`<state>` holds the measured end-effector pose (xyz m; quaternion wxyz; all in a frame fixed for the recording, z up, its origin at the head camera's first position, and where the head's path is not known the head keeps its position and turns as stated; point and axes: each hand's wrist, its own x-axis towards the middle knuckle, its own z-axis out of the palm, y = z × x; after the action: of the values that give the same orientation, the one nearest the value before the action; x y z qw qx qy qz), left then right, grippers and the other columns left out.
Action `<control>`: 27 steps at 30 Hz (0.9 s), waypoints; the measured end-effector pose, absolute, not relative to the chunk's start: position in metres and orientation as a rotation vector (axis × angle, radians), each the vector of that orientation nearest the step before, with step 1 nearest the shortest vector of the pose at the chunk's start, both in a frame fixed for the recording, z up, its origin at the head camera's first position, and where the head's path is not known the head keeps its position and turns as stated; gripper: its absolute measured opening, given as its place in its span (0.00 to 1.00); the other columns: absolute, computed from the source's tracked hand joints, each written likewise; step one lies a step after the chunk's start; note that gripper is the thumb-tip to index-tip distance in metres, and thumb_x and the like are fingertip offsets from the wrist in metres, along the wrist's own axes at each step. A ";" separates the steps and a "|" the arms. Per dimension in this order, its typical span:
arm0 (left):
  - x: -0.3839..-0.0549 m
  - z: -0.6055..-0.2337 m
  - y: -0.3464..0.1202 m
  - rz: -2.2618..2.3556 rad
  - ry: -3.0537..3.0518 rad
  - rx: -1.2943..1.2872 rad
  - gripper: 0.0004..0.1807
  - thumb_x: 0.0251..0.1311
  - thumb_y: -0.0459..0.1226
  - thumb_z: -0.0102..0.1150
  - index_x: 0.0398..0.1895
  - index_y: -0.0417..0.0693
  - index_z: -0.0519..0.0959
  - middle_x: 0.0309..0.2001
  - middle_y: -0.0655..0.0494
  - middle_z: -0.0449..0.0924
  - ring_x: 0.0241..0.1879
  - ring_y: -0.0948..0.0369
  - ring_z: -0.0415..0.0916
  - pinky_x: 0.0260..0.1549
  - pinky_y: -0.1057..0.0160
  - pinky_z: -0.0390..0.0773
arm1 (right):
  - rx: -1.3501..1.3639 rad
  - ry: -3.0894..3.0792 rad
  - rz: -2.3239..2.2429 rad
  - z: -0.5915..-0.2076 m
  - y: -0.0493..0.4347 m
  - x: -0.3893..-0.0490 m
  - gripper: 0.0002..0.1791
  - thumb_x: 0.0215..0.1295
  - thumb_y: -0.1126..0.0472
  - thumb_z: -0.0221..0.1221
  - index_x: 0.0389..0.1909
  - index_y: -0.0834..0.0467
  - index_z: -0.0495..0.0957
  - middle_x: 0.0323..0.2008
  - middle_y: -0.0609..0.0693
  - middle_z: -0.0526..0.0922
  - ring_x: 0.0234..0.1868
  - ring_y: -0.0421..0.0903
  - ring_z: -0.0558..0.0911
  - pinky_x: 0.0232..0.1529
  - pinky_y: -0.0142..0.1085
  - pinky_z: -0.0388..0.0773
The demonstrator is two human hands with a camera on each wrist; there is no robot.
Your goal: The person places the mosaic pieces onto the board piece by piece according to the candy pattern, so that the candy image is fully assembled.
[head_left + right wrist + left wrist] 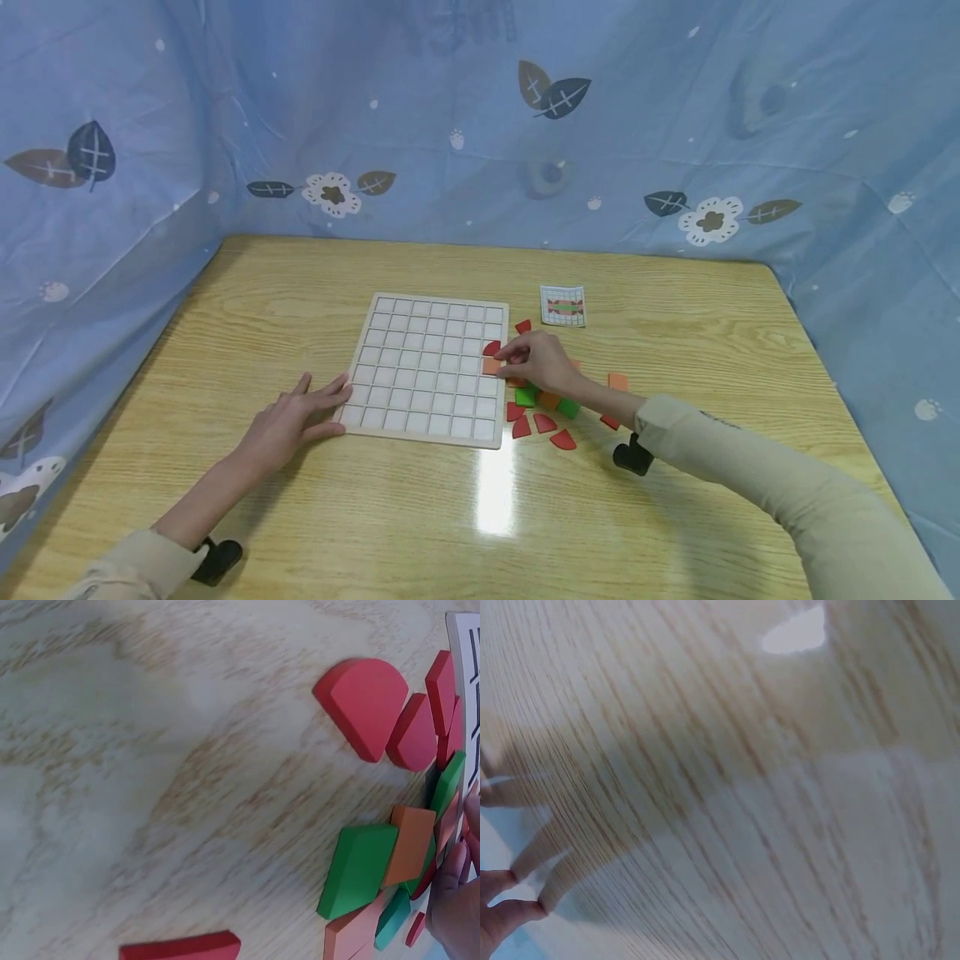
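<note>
A square white grid board (420,359) with a pale wooden frame lies on the table. At its right edge my right hand (543,363) pinches an orange square tile (491,366) over a cell of the last column. Just above that tile, a red quarter-round tile (492,347) sits in the same column. My left hand (279,425) rests its fingertips along the board's left edge, fingers loosely extended. Loose red, green and orange pieces are spread right of the board, some hidden under the right wrist. The right wrist view shows a green tile (358,870) near the fingers.
A small printed card (562,307) with a coloured grid pattern lies beyond the pieces. Red quarter-round pieces (563,440) lie near the board's lower right corner. Blue patterned cloth (450,125) hangs behind and beside the wooden table (360,517).
</note>
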<state>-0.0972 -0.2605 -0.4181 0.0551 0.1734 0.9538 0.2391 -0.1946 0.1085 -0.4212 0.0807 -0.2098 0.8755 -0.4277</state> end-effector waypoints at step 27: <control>-0.098 -0.421 -0.263 0.700 2.923 0.637 0.31 0.58 0.45 0.63 0.64 0.42 0.71 0.70 0.42 0.61 0.63 0.27 0.53 0.37 0.27 0.68 | -0.467 2.529 -1.386 -0.398 0.164 -0.172 0.11 0.66 0.66 0.59 0.47 0.66 0.82 0.49 0.60 0.81 0.42 0.54 0.82 0.41 0.39 0.79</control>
<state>-0.0978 -0.2632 -0.4208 0.0345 0.2071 0.9509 0.2275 -0.1715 0.1642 -0.3984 0.1096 -0.1590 0.8604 -0.4715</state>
